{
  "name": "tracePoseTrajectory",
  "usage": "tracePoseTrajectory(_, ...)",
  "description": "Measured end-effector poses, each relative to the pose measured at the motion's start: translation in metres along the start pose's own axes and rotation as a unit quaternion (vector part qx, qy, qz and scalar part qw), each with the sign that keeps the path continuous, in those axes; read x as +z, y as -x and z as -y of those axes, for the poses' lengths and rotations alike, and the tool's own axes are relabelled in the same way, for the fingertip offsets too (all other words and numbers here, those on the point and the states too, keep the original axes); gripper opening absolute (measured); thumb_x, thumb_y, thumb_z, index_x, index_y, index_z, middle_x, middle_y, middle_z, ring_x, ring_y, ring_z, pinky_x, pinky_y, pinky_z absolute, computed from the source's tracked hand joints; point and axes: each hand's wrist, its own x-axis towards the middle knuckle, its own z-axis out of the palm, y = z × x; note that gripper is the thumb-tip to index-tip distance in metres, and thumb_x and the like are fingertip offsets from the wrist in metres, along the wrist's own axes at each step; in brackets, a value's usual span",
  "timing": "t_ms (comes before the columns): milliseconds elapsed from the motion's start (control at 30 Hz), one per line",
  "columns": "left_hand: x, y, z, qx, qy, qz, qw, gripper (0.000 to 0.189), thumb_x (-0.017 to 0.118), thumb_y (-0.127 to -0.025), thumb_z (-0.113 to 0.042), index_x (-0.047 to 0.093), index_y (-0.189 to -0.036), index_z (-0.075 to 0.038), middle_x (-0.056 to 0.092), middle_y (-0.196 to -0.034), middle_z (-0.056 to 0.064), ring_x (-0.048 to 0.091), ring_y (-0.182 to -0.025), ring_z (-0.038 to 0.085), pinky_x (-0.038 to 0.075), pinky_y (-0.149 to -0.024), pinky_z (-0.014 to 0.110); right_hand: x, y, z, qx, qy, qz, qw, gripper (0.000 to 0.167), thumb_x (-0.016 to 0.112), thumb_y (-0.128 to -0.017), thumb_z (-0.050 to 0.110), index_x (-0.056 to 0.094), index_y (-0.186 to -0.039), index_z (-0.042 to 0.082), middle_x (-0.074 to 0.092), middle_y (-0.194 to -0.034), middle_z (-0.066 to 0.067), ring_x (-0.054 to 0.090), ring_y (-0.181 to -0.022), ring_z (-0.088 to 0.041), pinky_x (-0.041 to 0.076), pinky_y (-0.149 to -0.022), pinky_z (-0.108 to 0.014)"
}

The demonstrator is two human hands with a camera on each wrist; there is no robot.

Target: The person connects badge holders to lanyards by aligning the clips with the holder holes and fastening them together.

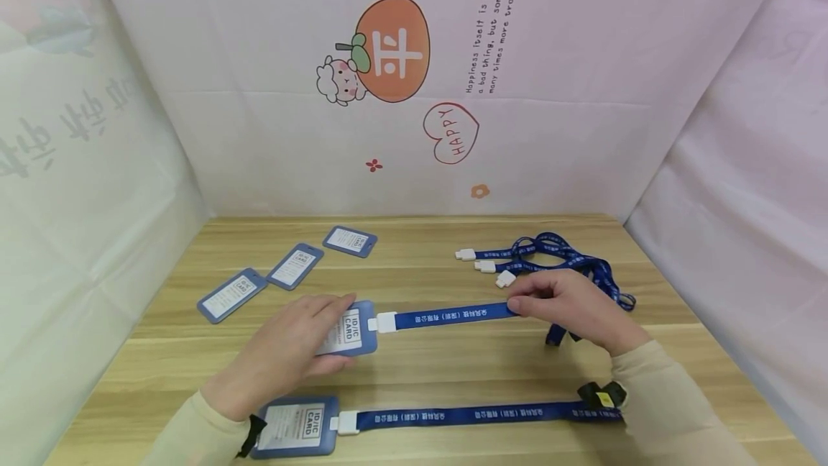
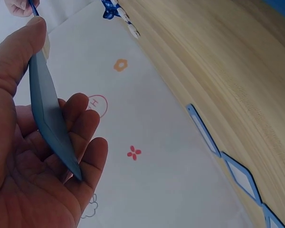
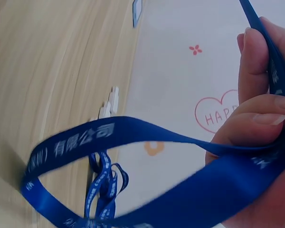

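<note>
My left hand (image 1: 294, 344) grips a blue ID card holder (image 1: 367, 329) by its left part, thumb on one face and fingers behind in the left wrist view. A white clip (image 1: 386, 322) joins this holder to a blue lanyard (image 1: 453, 315) with white lettering. My right hand (image 1: 569, 304) pinches the lanyard, which runs straight between both hands above the table. In the right wrist view the rest of the strap (image 3: 128, 128) loops from that hand. Nearer the front lies another card holder (image 1: 326, 426) with its lanyard (image 1: 453, 416) stretched rightward, partly under my wrists.
Three loose card holders (image 1: 231, 295) lie at the back left of the wooden table (image 1: 414, 372). Several blue lanyards (image 1: 569, 257) with white clips (image 1: 485, 266) are bunched at the back right. White printed cloth (image 1: 550, 149) walls the back and both sides.
</note>
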Motion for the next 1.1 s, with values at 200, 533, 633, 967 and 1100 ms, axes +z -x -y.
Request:
tracePoseTrajectory(200, -0.001, 0.000, 0.002, -0.010, 0.009, 0.010, 0.9999, 0.087, 0.065, -0.091, -0.069, 0.053, -0.151, -0.006, 0.066, -0.139, 0.012, 0.064, -0.126, 0.030, 0.055, -0.106, 0.050, -0.009, 0.004, -0.004, 0.008, 0.022, 0.000, 0.9997, 0.024, 0.071, -0.098, 0.047, 0.078, -0.112, 0.028, 0.076, -0.103, 0.008, 0.071, -0.099, -0.016, 0.059, -0.083, -0.031)
tracePoseTrajectory(533, 0.003, 0.006, 0.009, -0.017, 0.006, 0.024, 0.9996, 0.085, 0.075, -0.089, -0.060, 0.053, -0.151, -0.006, 0.065, -0.141, 0.012, 0.062, -0.129, 0.031, 0.053, -0.108, 0.051, -0.020, 0.012, -0.018, 0.014, 0.042, 0.007, 0.9990, 0.021, 0.071, -0.098, 0.045, 0.078, -0.108, 0.028, 0.075, -0.102, 0.008, 0.070, -0.098, -0.012, 0.058, -0.081, -0.029)
tracePoseTrajectory(633, 0.004, 0.008, 0.011, -0.023, 0.007, 0.027, 0.9994, 0.084, 0.075, -0.090, -0.058, 0.052, -0.152, -0.007, 0.064, -0.142, 0.012, 0.061, -0.130, 0.031, 0.052, -0.109, 0.052, -0.022, 0.013, -0.023, 0.010, 0.038, 0.012, 0.9992, 0.020, 0.071, -0.099, 0.042, 0.078, -0.109, 0.026, 0.075, -0.102, 0.007, 0.070, -0.097, -0.012, 0.059, -0.081, -0.028)
tracePoseTrajectory(967, 0.006, 0.015, 0.016, -0.032, 0.016, 0.034, 0.9988, 0.080, 0.080, -0.088, -0.050, 0.054, -0.150, -0.006, 0.064, -0.141, 0.012, 0.061, -0.129, 0.032, 0.052, -0.109, 0.053, -0.031, 0.016, -0.039, 0.015, 0.038, 0.021, 0.9989, 0.019, 0.071, -0.100, 0.037, 0.077, -0.110, 0.022, 0.075, -0.102, 0.004, 0.069, -0.095, -0.010, 0.059, -0.078, -0.027)
tracePoseTrajectory(1100, 0.007, 0.014, 0.018, -0.034, 0.019, 0.034, 0.9987, 0.080, 0.082, -0.087, -0.050, 0.056, -0.148, -0.006, 0.065, -0.140, 0.012, 0.062, -0.128, 0.031, 0.052, -0.109, 0.053, -0.033, 0.017, -0.045, 0.025, 0.050, 0.022, 0.9982, 0.019, 0.071, -0.100, 0.037, 0.078, -0.109, 0.022, 0.074, -0.102, 0.004, 0.068, -0.094, -0.009, 0.058, -0.078, -0.026)
